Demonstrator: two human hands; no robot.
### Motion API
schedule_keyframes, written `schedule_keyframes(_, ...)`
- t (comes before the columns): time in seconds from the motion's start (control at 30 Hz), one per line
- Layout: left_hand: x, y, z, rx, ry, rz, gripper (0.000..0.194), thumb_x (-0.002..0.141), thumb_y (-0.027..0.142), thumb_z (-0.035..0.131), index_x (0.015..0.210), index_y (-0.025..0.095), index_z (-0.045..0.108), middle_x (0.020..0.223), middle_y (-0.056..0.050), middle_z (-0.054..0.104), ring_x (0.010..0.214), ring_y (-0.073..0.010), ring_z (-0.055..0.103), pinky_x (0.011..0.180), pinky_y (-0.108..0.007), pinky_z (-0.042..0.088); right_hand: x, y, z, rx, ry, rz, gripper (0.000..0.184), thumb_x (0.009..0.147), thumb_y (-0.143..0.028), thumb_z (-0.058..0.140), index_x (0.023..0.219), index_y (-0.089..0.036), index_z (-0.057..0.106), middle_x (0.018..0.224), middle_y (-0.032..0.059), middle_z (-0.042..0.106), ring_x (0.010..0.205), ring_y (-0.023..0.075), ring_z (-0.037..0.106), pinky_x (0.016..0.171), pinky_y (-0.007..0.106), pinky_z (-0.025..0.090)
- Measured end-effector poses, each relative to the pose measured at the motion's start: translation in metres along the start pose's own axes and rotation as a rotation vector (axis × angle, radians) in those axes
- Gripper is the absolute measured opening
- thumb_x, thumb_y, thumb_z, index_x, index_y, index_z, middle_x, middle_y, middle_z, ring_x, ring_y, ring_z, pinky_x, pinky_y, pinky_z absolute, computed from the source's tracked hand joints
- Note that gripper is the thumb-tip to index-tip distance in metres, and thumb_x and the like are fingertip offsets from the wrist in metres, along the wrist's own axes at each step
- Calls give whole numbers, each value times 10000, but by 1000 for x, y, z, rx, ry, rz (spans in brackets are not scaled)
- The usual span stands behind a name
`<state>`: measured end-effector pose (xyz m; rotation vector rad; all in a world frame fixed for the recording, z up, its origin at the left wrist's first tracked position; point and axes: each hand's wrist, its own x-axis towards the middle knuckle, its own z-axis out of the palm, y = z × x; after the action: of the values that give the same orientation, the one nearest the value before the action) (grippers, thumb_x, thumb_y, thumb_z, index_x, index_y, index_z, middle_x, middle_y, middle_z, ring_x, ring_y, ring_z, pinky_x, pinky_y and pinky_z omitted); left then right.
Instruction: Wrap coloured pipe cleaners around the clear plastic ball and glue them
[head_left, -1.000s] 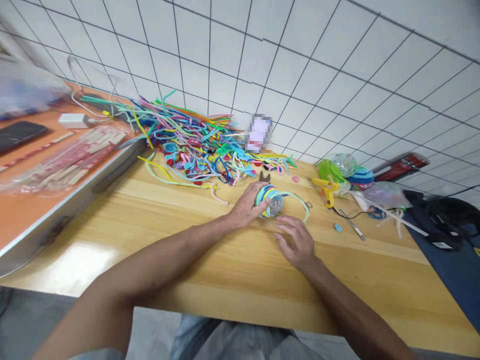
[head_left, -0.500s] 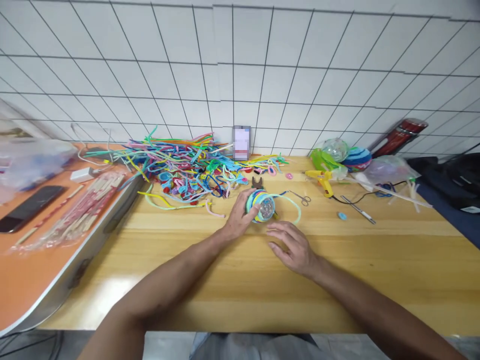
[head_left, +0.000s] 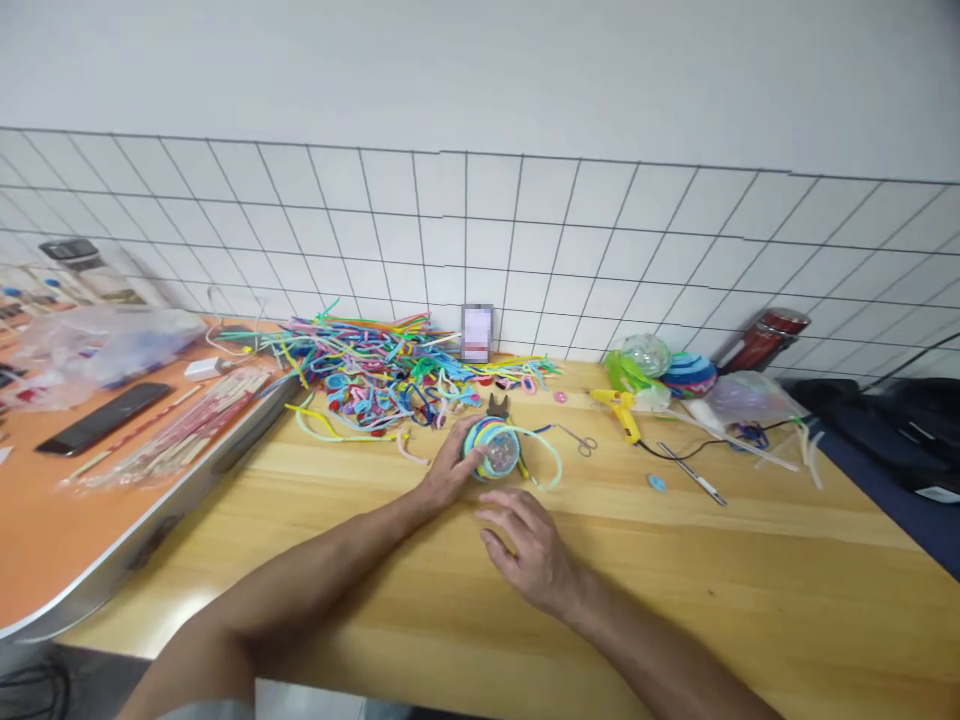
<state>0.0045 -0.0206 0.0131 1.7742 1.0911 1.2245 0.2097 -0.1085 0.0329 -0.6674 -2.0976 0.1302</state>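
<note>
My left hand (head_left: 450, 465) is wrapped round the left side of a clear ball (head_left: 501, 455) coiled with blue, yellow and pale green pipe cleaners. A loose pale green pipe cleaner end (head_left: 557, 462) loops out from it to the right. Just below and in front of the ball, my right hand (head_left: 529, 545) hovers with fingers apart and nothing in them. Dark-jawed pliers (head_left: 497, 406) lie behind the ball, their handles partly hidden by it. To the right rest small scissors (head_left: 581, 441).
A tangled heap of pipe cleaners (head_left: 375, 360) lies at the back left, near an upright phone (head_left: 477, 333). On the right are a yellow glue gun (head_left: 619, 412), a wrapped ball (head_left: 690, 373), a pen-like rod (head_left: 694, 475) and a red flask (head_left: 765, 338). An orange board (head_left: 45, 530) holds another phone (head_left: 103, 418).
My view has tilted up and shifted, so everything sits lower in the picture. My left hand keeps its hold on the ball, and my right hand stays open beside it.
</note>
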Motion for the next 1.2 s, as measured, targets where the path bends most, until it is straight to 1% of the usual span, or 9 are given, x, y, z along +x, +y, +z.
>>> schedule_keyframes(0.13,-4,2,-2,26,-17,-37,704,1074,730,520,1556,217,533,1638,-168,587,1546,-354,556,1380,-566,396,-4,7,7,-7,55,132,379,955,-116,658,1312,-244,666,1256,135,797,1167,303,781,997,508,689)
schedule_keyframes(0.23,-6,5,-4,50,-13,-63,706,1076,733,504,1567,225,519,1657,-158,576,1583,-355,525,1401,-573,361,-6,11,12,-28,43,239,508,898,-108,693,1382,-243,624,1342,157,762,1246,344,756,1034,565,683)
schedule_keyframes(0.3,-6,7,-4,65,-6,-79,705,1078,730,495,1567,223,517,1661,-159,574,1590,-358,521,1405,-572,355,-5,7,13,-12,25,267,543,875,-103,709,1392,-240,616,1368,165,747,1269,353,747,1050,574,680)
schedule_keyframes(0.37,-6,9,-4,77,5,-90,708,1078,729,489,1564,216,520,1662,-164,574,1593,-364,519,1406,-574,353,-3,-1,9,23,8,251,529,877,-108,715,1382,-238,625,1375,166,743,1274,347,743,1060,561,678)
schedule_keyframes(0.47,-6,12,-3,86,20,-98,709,1075,731,489,1549,205,535,1649,-174,586,1573,-374,540,1396,-585,370,2,-13,0,87,24,153,468,916,-133,703,1367,-240,641,1359,158,749,1272,327,740,1063,533,672)
schedule_keyframes(0.6,-7,13,-2,87,39,-89,694,1073,720,506,1540,208,544,1643,-172,597,1574,-373,541,1400,-589,364,2,-14,-8,94,81,29,389,977,-182,665,1358,-262,655,1309,140,762,1234,308,748,1034,517,675)
schedule_keyframes(0.9,-7,4,1,104,76,-50,691,1078,712,504,1539,197,530,1621,-178,601,1551,-369,556,1379,-598,385,-5,10,-3,30,85,69,293,976,-153,671,1260,-225,668,1231,140,783,1162,294,759,992,489,672)
schedule_keyframes(1.07,-3,-3,-1,109,50,-29,684,1075,736,506,1526,222,533,1589,-162,614,1500,-356,591,1343,-594,432,-1,8,-1,37,76,9,176,1080,-257,615,1242,-222,675,1155,120,798,1075,261,760,933,434,645)
schedule_keyframes(1.2,-1,-8,-2,72,7,-9,646,1087,712,518,1532,244,532,1583,-140,617,1491,-337,587,1349,-577,419,5,2,-9,45,68,-24,168,1135,-331,572,1213,-221,672,1056,97,809,947,242,751,832,409,607)
